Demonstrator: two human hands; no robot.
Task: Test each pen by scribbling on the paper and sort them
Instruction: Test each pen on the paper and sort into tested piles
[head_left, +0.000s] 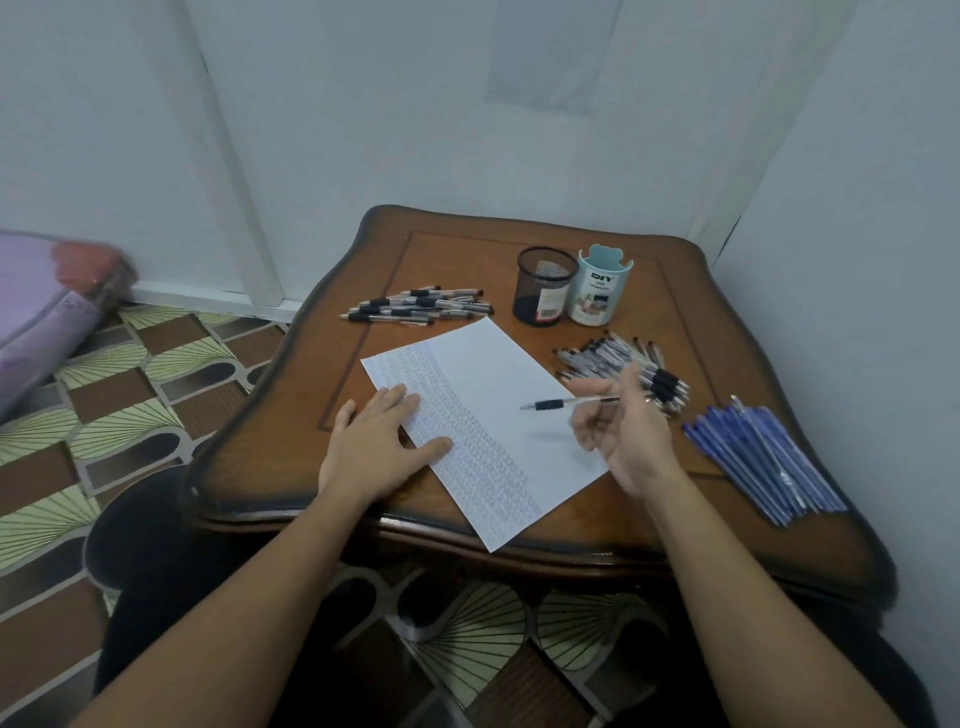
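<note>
White paper (493, 374) lies mid-frame on the carved wooden table (452, 260). Your left hand (382, 441) presses it flat, fingers straight. Right of centre, your right hand (623, 431), loosely curled, holds a clear, black-gripped pen (566, 402) by its tail above the sheet. Upper right, a pale cup (597, 296) reads "DIY".

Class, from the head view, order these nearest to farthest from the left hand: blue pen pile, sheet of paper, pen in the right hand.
1. Sheet of paper, under the left hand.
2. Pen, in the right hand.
3. Blue pen pile, far right.
</note>
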